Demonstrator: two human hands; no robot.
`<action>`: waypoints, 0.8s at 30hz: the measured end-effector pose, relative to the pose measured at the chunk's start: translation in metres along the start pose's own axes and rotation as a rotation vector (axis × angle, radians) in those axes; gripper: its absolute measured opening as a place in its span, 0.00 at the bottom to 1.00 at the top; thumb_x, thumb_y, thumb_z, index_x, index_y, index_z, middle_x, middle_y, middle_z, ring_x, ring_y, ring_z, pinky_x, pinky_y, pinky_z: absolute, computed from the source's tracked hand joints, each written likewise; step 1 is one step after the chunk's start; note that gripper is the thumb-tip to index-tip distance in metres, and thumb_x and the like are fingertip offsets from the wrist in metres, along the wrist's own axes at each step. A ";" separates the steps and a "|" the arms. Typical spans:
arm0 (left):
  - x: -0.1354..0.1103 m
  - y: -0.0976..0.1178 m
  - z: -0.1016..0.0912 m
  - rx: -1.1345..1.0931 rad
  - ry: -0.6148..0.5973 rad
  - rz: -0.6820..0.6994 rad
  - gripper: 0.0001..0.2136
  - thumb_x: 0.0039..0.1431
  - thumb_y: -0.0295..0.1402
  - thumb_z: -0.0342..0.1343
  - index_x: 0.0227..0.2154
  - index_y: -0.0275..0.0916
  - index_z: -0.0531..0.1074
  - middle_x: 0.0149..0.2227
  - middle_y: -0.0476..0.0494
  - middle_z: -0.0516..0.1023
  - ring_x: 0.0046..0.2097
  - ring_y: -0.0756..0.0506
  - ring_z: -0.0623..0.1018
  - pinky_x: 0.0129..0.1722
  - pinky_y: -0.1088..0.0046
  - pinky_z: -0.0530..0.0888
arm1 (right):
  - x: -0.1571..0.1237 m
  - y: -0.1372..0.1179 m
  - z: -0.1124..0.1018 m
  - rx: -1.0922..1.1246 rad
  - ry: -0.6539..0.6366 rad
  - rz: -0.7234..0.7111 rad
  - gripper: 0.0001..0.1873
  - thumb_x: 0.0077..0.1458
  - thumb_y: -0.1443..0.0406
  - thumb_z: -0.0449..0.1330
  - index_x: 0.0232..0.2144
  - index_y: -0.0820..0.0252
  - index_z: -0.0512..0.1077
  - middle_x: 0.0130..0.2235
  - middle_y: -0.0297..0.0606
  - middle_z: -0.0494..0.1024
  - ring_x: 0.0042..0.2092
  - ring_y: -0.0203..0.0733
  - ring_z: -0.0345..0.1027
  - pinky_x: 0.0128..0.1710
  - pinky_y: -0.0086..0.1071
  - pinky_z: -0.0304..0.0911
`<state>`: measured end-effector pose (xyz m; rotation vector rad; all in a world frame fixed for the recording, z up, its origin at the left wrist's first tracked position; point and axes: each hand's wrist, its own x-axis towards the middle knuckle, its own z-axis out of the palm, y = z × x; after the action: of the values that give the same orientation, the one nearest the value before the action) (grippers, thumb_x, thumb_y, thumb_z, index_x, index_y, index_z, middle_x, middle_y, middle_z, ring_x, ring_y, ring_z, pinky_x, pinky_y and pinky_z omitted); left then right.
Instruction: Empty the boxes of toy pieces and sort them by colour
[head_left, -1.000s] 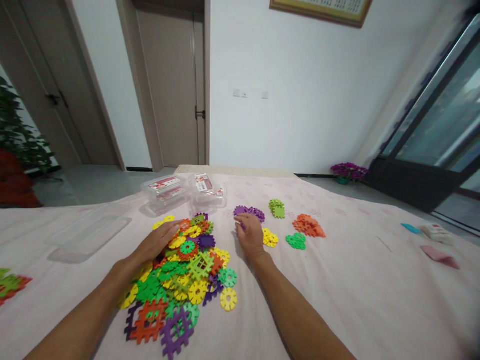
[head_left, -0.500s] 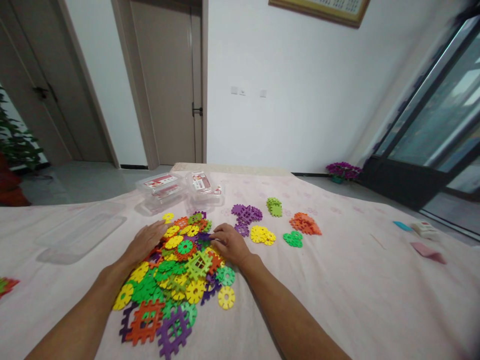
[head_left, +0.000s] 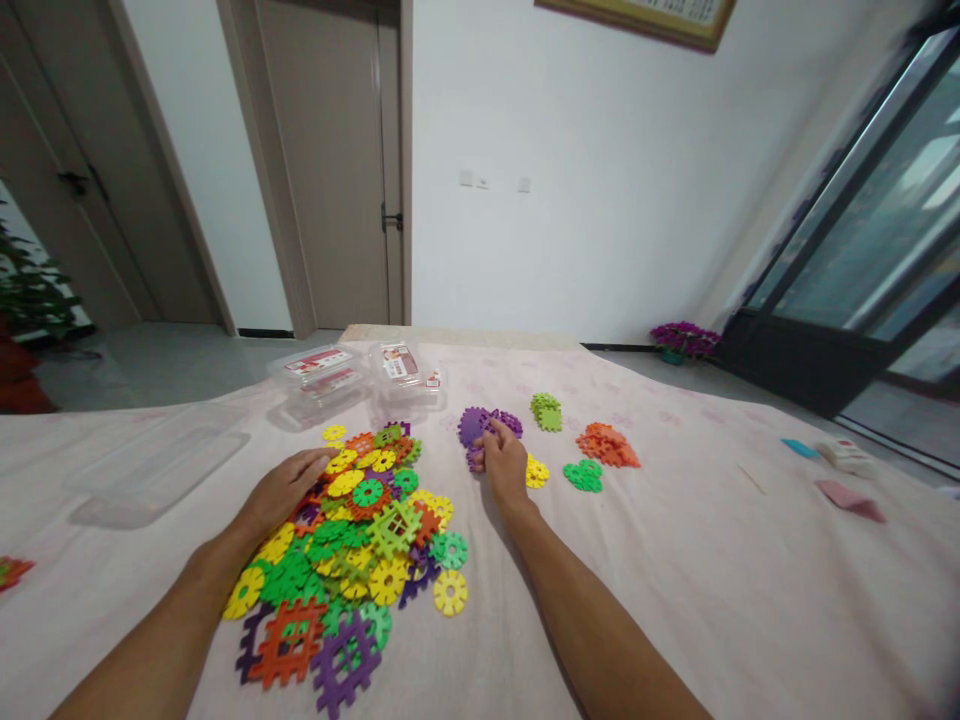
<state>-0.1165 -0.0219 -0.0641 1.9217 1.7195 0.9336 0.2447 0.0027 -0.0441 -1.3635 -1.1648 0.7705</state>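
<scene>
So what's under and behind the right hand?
Purple pieces show beyond and to the left of the right hand; yellow pieces peek out on its right. Whatever lies directly under it is covered.

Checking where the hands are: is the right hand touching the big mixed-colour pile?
Apart. The head view shows pink cloth between the right hand and the mixed-colour pile.

The pieces (head_left: pixel 330 540) look smooth plastic, the boxes (head_left: pixel 322 368) glossy clear plastic, the cover (head_left: pixel 675 590) matt cloth.
</scene>
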 end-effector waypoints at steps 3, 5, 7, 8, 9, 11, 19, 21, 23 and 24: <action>0.000 -0.002 0.001 -0.005 0.014 0.012 0.31 0.63 0.57 0.43 0.52 0.41 0.78 0.58 0.40 0.77 0.59 0.38 0.75 0.63 0.60 0.67 | -0.007 -0.003 -0.006 -0.366 -0.056 -0.193 0.20 0.64 0.61 0.51 0.53 0.60 0.75 0.38 0.42 0.82 0.36 0.43 0.76 0.40 0.36 0.69; 0.000 -0.003 0.001 -0.004 0.016 0.014 0.30 0.62 0.57 0.44 0.52 0.41 0.78 0.58 0.40 0.77 0.59 0.38 0.76 0.62 0.61 0.68 | -0.013 -0.005 -0.007 -0.579 -0.125 -0.274 0.18 0.65 0.62 0.52 0.51 0.59 0.77 0.43 0.45 0.83 0.43 0.48 0.76 0.48 0.39 0.67; 0.000 -0.003 0.001 0.000 0.016 0.015 0.30 0.62 0.56 0.45 0.52 0.41 0.78 0.58 0.41 0.78 0.59 0.39 0.76 0.62 0.62 0.68 | -0.017 -0.005 -0.004 -0.665 -0.199 -0.304 0.18 0.65 0.63 0.53 0.53 0.60 0.76 0.47 0.46 0.82 0.48 0.50 0.76 0.51 0.40 0.65; 0.000 -0.003 0.001 0.003 0.017 0.017 0.29 0.62 0.56 0.45 0.52 0.41 0.78 0.58 0.41 0.78 0.58 0.39 0.76 0.62 0.62 0.68 | -0.018 -0.004 -0.002 -0.668 -0.236 -0.326 0.19 0.65 0.64 0.53 0.54 0.60 0.75 0.49 0.47 0.81 0.50 0.49 0.75 0.53 0.40 0.65; 0.000 -0.003 0.001 0.005 0.019 0.019 0.29 0.62 0.56 0.45 0.52 0.42 0.78 0.57 0.42 0.78 0.58 0.39 0.76 0.62 0.62 0.68 | -0.019 -0.003 0.000 -0.656 -0.266 -0.358 0.19 0.65 0.64 0.53 0.55 0.61 0.74 0.51 0.47 0.80 0.52 0.49 0.74 0.54 0.40 0.64; -0.001 -0.002 0.000 0.007 0.021 0.022 0.29 0.62 0.55 0.45 0.52 0.42 0.79 0.57 0.42 0.78 0.58 0.39 0.76 0.62 0.62 0.68 | -0.019 -0.001 0.003 -0.613 -0.298 -0.434 0.19 0.64 0.66 0.55 0.55 0.61 0.74 0.53 0.48 0.79 0.55 0.48 0.72 0.57 0.39 0.62; -0.001 -0.001 0.000 -0.005 0.028 -0.014 0.29 0.61 0.55 0.45 0.51 0.41 0.79 0.57 0.42 0.79 0.57 0.39 0.77 0.61 0.63 0.69 | -0.037 -0.019 0.012 -0.394 -0.584 -0.411 0.08 0.59 0.60 0.64 0.36 0.58 0.80 0.36 0.35 0.80 0.36 0.37 0.72 0.38 0.29 0.63; -0.001 -0.002 0.000 0.000 0.031 -0.016 0.29 0.61 0.55 0.46 0.51 0.41 0.79 0.56 0.42 0.79 0.57 0.39 0.77 0.61 0.63 0.69 | -0.045 -0.028 0.014 -0.430 -0.675 -0.399 0.13 0.53 0.55 0.69 0.37 0.56 0.80 0.36 0.34 0.78 0.36 0.36 0.70 0.35 0.28 0.61; -0.001 -0.002 0.000 0.008 0.033 -0.010 0.28 0.60 0.55 0.47 0.50 0.42 0.79 0.56 0.43 0.79 0.56 0.39 0.77 0.60 0.63 0.69 | -0.051 -0.035 0.016 -0.498 -0.738 -0.418 0.18 0.47 0.52 0.73 0.37 0.55 0.80 0.36 0.33 0.77 0.37 0.37 0.69 0.34 0.28 0.59; -0.001 -0.002 0.000 0.011 0.037 -0.009 0.28 0.60 0.55 0.47 0.50 0.42 0.79 0.55 0.43 0.80 0.56 0.39 0.78 0.60 0.64 0.70 | -0.053 -0.038 0.017 -0.522 -0.754 -0.432 0.19 0.45 0.51 0.73 0.36 0.55 0.80 0.36 0.33 0.76 0.37 0.37 0.69 0.35 0.28 0.58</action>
<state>-0.1175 -0.0223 -0.0654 1.9139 1.7559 0.9638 0.2053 -0.0456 -0.0196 -1.1685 -2.2936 0.7007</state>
